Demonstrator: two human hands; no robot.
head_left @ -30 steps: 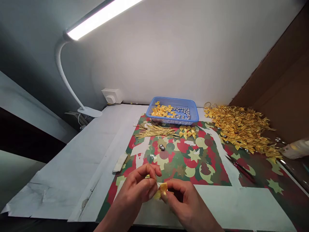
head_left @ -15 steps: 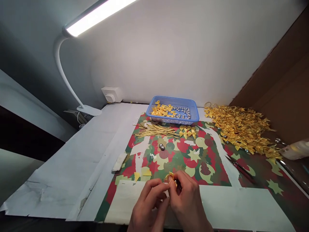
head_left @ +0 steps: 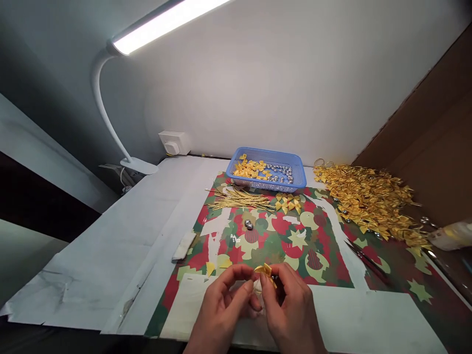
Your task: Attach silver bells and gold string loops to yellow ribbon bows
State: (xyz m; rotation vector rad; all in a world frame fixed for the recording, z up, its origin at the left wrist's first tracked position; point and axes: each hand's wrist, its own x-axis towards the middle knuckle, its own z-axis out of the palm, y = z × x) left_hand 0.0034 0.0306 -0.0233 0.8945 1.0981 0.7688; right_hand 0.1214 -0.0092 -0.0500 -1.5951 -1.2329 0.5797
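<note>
Near the front edge of the table, my right hand [head_left: 289,300] pinches a gold ribbon bow [head_left: 264,270] between thumb and fingers. Beside it, my left hand [head_left: 226,302] has its thumb and index finger pressed together at a thin gold tie [head_left: 258,286] that loops below the bow. The fingers partly cover both bow and tie. Beyond my hands, a small pair of silver bells [head_left: 248,225] lies on the patterned sheet. Farther back are a bundle of thin gold ties [head_left: 239,199] and several gold bows [head_left: 288,202] set side by side.
A blue basket [head_left: 303,178] at the back holds gold bows and silver bells. On the right lies a heap of finished-looking gold bows [head_left: 368,196], with dark scissors [head_left: 367,260] and a bottle [head_left: 452,236] nearby. A white lamp [head_left: 99,93] stands left; a white pad [head_left: 183,247] lies nearer.
My left thumb and fingers have shifted position around the tie. The bow shows more above my right fingertips, and a small loop of tie is now visible. The camera view has shifted slightly.
</note>
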